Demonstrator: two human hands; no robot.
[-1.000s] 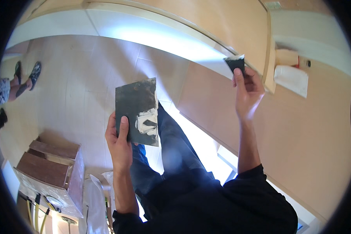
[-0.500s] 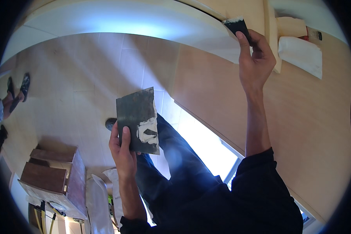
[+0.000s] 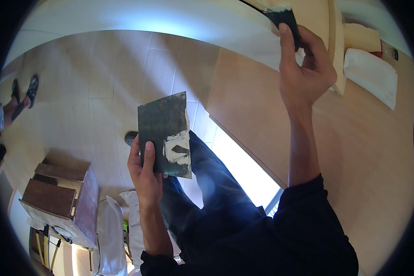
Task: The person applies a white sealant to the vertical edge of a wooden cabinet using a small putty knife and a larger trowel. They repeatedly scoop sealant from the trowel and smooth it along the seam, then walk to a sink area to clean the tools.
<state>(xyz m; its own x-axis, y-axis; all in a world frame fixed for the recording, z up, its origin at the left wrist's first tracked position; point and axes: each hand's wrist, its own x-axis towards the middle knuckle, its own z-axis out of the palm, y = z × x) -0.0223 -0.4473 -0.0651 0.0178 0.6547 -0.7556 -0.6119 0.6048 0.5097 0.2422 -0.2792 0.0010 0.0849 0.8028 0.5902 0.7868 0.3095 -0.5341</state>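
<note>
My left hand grips a dark, flat rectangular plate by its lower left, thumb on top. White putty is smeared over the plate's lower right and along its right edge. At the upper right, my right hand pinches a dark putty scraper between thumb and fingers. White putty coats the scraper's far edge, which lies at a pale wooden surface beside a dark gap. Whether the blade touches that surface, I cannot tell.
A wide wood-toned panel spreads beneath my right arm. Beyond an upright pale strip lies a white packet. A brown-fronted cabinet and white bags stand lower left. Another person's feet are at the far left.
My right hand and the scraper have shifted slightly up in the picture. The surroundings have also shifted a little as the view moved. Both hands keep their holds.
</note>
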